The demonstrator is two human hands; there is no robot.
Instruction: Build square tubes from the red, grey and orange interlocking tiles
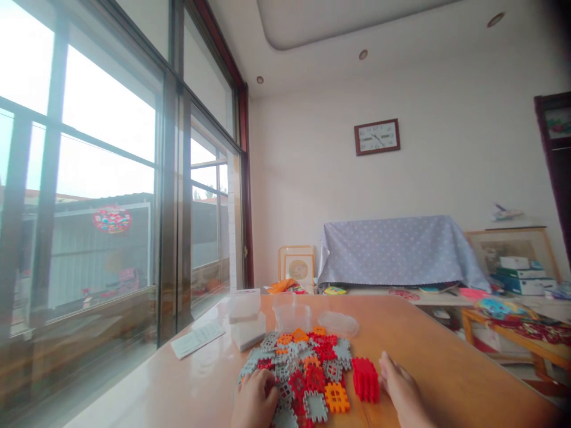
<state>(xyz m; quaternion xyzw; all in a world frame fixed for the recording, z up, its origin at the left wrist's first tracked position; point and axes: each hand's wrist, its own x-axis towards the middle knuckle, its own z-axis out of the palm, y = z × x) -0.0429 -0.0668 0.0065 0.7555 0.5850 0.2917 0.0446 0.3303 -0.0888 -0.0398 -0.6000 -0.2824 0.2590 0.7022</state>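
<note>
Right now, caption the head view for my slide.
Left hand at the tile pile, right hand beside the red stack.

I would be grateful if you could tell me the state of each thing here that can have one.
Interlocking pieces: loose, overlapping
Red stack: pieces lined up together
Left hand: fingers curled, resting on the pieces
Right hand: beside the red stack; contact unclear
Clear tub: upright, apparently open
Clear oval lid: off, lying flat
Printed sheet: lying flat
Blue-grey cloth: draped
Wall clock: hanging
Ceiling lights: apparently unlit
</note>
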